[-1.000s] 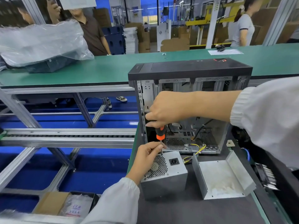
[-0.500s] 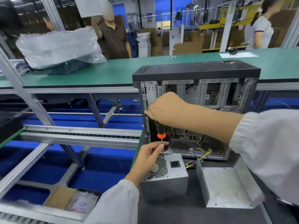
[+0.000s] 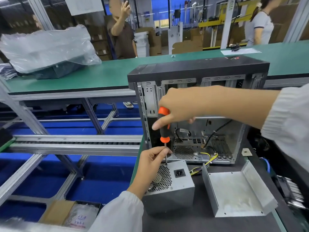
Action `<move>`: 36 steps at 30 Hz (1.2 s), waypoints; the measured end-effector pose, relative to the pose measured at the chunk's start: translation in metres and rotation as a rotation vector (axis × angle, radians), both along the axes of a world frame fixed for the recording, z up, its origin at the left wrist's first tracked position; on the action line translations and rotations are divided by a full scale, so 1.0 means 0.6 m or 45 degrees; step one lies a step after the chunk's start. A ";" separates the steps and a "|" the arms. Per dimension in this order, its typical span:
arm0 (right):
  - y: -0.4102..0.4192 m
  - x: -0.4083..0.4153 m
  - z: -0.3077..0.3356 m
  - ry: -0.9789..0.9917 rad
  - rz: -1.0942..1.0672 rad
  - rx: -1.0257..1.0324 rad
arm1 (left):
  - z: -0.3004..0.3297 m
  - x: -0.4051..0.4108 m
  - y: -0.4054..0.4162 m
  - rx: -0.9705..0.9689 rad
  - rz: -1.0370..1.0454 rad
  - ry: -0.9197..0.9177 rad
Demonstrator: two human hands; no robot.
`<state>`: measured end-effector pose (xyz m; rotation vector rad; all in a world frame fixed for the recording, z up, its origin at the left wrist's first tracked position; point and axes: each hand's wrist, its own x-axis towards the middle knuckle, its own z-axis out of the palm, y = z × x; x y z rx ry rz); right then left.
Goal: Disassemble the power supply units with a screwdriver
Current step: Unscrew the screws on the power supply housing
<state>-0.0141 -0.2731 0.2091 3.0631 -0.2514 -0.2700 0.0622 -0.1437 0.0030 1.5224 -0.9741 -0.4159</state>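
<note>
On dark bench mat (image 3: 192,221) | factory hall | right grip (image 3: 177,108) grasps screwdriver (image 3: 164,127) | left grip (image 3: 153,162) pinches its shaft

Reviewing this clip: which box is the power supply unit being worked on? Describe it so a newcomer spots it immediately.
Find the open black-topped computer case standing on the dark mat. Directly in front of it, at its left corner, sits the power supply unit, a closed grey metal box. Unlike the open, empty metal cover to its right, it has a honeycomb fan grille and a black power socket, and the screwdriver tip meets its top edge.
</note>
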 end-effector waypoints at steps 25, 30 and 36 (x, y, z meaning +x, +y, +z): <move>0.014 0.013 -0.016 -0.053 -0.330 -0.164 | -0.001 -0.001 -0.013 0.019 0.010 0.015; 0.018 0.023 -0.023 -0.154 -0.150 -0.169 | 0.005 0.005 -0.012 0.075 0.003 -0.006; 0.010 0.027 0.012 0.168 0.256 -0.088 | 0.052 0.043 -0.005 0.078 -0.351 0.002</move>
